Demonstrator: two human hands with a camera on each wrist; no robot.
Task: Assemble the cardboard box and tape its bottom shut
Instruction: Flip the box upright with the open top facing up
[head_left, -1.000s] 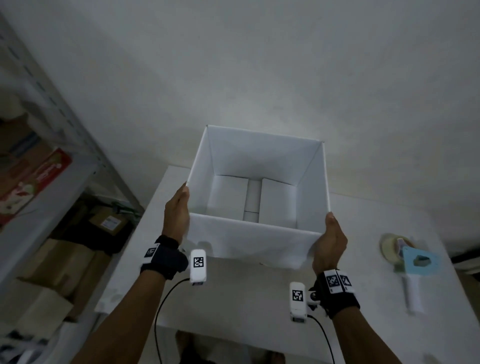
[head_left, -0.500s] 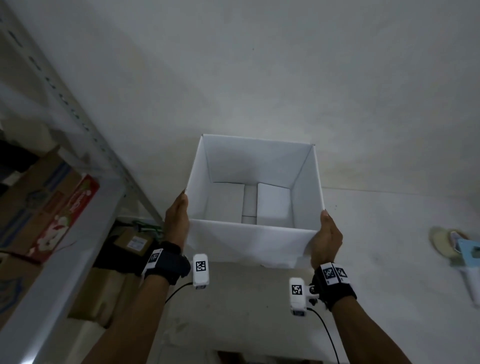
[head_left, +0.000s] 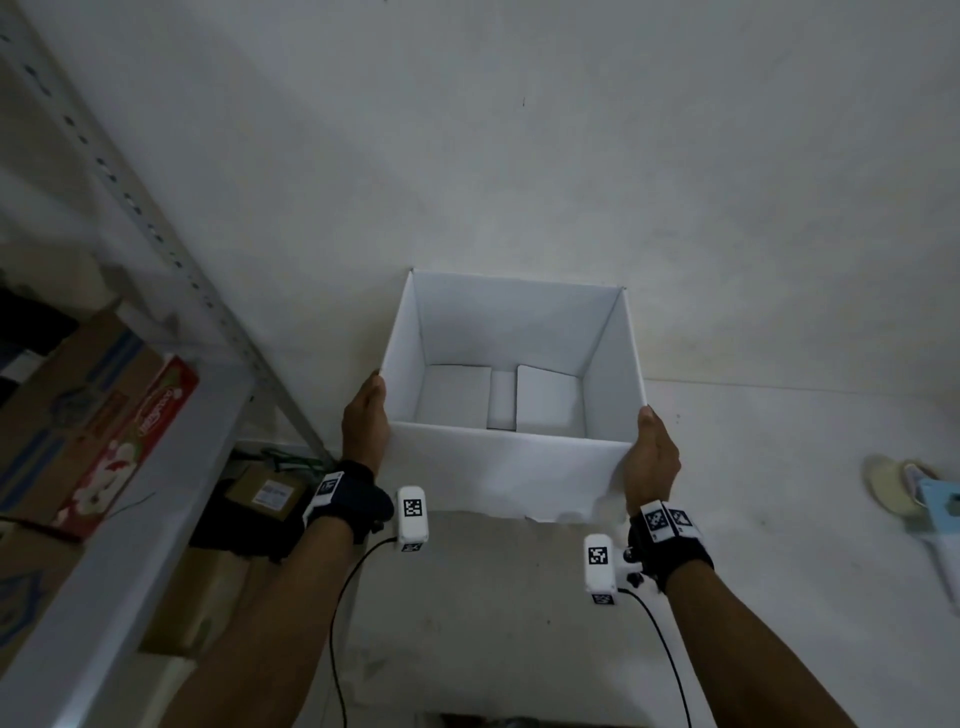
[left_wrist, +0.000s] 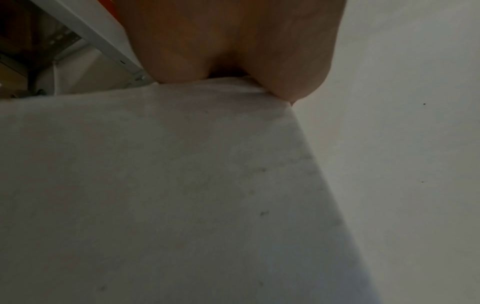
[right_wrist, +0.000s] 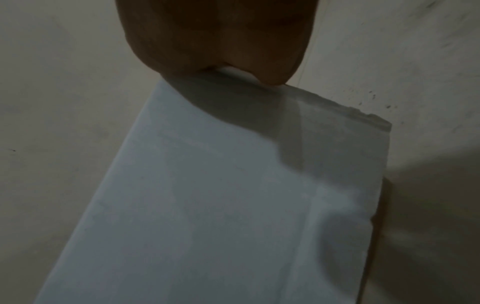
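Observation:
A white cardboard box (head_left: 498, 467) is upright with its top open, held in the air in front of me. Inside, two bottom flaps lie folded down with a narrow strip (head_left: 502, 400) between them. My left hand (head_left: 363, 426) lies flat against the box's left wall and my right hand (head_left: 652, 457) against its right wall, both near the front corners. The left wrist view shows my left hand (left_wrist: 233, 51) on the box wall (left_wrist: 155, 185). In the right wrist view my right hand (right_wrist: 221, 41) meets the box corner (right_wrist: 233, 205). Most fingers are hidden.
A blue tape dispenser (head_left: 932, 506) with its tape roll (head_left: 883, 483) lies on the white table (head_left: 467, 623) at the far right. A grey metal shelf (head_left: 104, 597) with cardboard boxes (head_left: 98, 415) stands close on the left. A white wall is behind.
Both hands have carried the box to the left, toward the shelf. My view has turned left too, so the tape dispenser now sits at the right edge.

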